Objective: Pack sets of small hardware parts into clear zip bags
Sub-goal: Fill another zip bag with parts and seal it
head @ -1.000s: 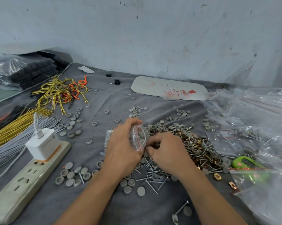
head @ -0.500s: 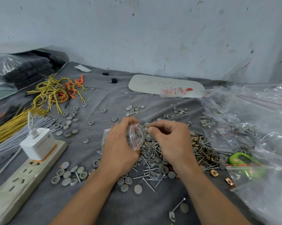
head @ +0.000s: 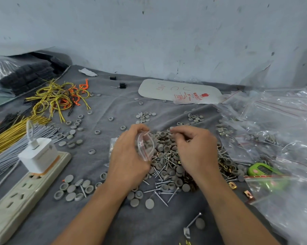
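Grey cloth (head: 113,106): covers the whole work surface; everything below lies on it.
Heap of clear bags (head: 281,129): far right, crumpled, red zip lines visible; some hold parts.
Power strip (head: 16,200): lower left, lying diagonal, with a white charger (head: 37,156) plugged in at its far end.
Wire bundles (head: 11,138): left edge, yellow and grey, lying straight; a loose yellow-orange tangle (head: 60,98) sits behind them.
Hardware pile (head: 168,167): centre; grey caps, screws and brass clips mixed. Stray caps scattered to the left and behind.
White board (head: 166,89): far side near the wall, flat, red writing on it.
Left hand (head: 129,156): over the pile's left edge, fingers and thumb curled round the zip bag.
Right hand (head: 195,147): over the pile, just right of the bag; fingers curled, tips drawn together. Cannot tell whether a part is pinched between them.
Zip bag (head: 145,145): in the left hand, mouth gaping toward the right hand; grey caps visible inside.
Green object (head: 260,169): right of the pile, partly under plastic.
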